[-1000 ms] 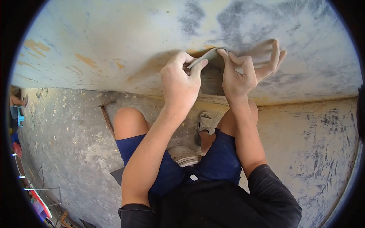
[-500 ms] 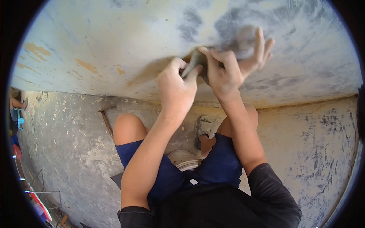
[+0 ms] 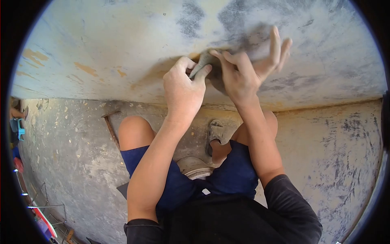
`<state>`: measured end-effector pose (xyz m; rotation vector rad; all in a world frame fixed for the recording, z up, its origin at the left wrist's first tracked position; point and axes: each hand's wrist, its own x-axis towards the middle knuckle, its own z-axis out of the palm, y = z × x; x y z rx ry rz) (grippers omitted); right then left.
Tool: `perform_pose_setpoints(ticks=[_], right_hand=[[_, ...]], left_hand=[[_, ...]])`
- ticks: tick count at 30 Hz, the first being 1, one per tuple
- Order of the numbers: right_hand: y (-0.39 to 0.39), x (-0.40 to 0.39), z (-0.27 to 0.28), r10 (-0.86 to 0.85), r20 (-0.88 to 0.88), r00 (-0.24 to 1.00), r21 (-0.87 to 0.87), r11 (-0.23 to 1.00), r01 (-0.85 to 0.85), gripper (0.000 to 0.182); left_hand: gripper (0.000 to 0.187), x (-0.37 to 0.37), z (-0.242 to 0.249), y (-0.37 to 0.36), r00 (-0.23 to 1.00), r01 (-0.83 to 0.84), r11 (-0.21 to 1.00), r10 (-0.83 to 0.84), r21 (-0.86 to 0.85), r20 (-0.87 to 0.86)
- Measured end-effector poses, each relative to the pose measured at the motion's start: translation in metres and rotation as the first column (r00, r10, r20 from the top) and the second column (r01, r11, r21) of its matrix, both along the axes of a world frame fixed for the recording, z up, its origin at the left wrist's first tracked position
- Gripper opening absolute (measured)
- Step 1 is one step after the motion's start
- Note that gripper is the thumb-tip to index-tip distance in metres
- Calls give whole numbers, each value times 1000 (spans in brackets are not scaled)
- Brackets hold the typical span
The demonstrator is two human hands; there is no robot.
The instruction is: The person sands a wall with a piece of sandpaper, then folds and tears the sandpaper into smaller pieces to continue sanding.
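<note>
A small bent grey sheet, which looks like sandpaper (image 3: 202, 64), is held up close to the patchy wall (image 3: 122, 36). My left hand (image 3: 183, 87) is closed, with thumb and fingers pinching the near end of the sheet. At its other end my right hand (image 3: 243, 77) grips with thumb and forefinger, while its outer fingers stretch up and away, slightly blurred. Part of the sheet is hidden behind the fingers. A dark shadow falls on the wall around both hands.
A hammer (image 3: 109, 126) lies on the floor beside my left knee. Beneath me is a pale round bucket (image 3: 195, 167). My sandalled foot (image 3: 215, 134) rests near the wall base. At far left are a blue stool (image 3: 20, 129), another person's leg (image 3: 18, 113) and metal rods.
Both hands stay on the sheet. My left hand has shifted slightly left and up, and the bent sheet shows at a slightly different angle. The wall marks have moved a little left in view.
</note>
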<state>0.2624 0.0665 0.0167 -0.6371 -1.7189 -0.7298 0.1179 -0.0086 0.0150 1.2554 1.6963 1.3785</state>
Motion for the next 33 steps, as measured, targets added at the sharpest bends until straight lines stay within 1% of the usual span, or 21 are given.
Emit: perform_pose_setpoints(ticks=[2,3,4,6,8,10,11,12,14,15,18,20,22,23,24,26,27,28,30,31,33], right_hand=[[-7,14,-4,-59,-58,997,-108,993,53,40],[-7,9,-1,-83,-66,994,-100,992,77,40],[-5,1,1,-86,-69,994,-105,991,78,40],[11,-19,6,-5,-23,1000,90,996,7,40],[11,-18,3,-2,2,1000,99,995,2,39],[8,-11,0,5,-11,1000,34,999,-5,39],[0,1,1,-64,54,997,-12,998,64,35],[-6,6,0,-57,52,997,-8,998,58,35],[-11,5,-1,-149,17,989,-124,981,150,36],[-5,-6,2,-86,1,996,-48,995,86,37],[-7,-28,12,-85,33,996,-21,996,86,36],[-7,-12,5,-100,57,993,-38,994,102,36],[1,6,-6,8,-25,1000,-77,997,-10,36],[-4,15,-10,-52,-33,998,-104,993,49,36],[-2,6,-7,-44,-38,998,-102,994,40,36],[4,-10,-1,-3,-42,999,-7,1000,3,35],[6,-21,5,17,-27,999,31,999,-17,34],[7,-21,4,5,-23,1000,20,1000,-4,34],[9,-18,2,14,33,999,45,999,-15,34],[6,-15,-1,17,8,1000,18,1000,-17,34],[-2,9,-8,-10,-18,1000,-17,1000,9,34]], left_hand=[[29,4,-8,2,999,18,999,-18,31,-27],[27,5,-9,2,1000,10,996,-10,90,2],[27,3,-10,1,1000,12,996,-12,85,-1],[26,0,-10,3,996,-50,996,55,74,-72],[27,1,-6,-1,997,-75,991,76,111,-5],[29,0,-6,0,998,-63,991,62,117,17],[29,-1,-10,0,999,-32,997,35,76,-37],[29,-1,-12,0,998,-38,996,41,80,-38],[29,1,-14,0,1000,-24,990,25,141,-4],[29,-1,-13,0,999,-29,991,31,133,-16],[29,-6,-4,-3,997,-63,994,58,89,55],[29,-5,-6,-3,997,-51,996,45,79,66],[29,-4,-9,-3,999,-26,998,27,54,-23],[30,-2,-9,-3,1000,-23,998,22,63,4],[30,-3,-10,-2,1000,-31,997,31,65,-1],[29,-3,-12,-1,999,-42,991,43,127,-8],[29,-5,-10,0,997,-63,995,65,80,-28],[29,-4,-9,-1,997,-78,992,77,102,14],[29,-4,-3,-3,997,-60,997,58,46,53],[29,-2,-5,-2,997,-63,997,60,51,56],[29,1,-11,-1,999,-18,998,21,63,-40]])
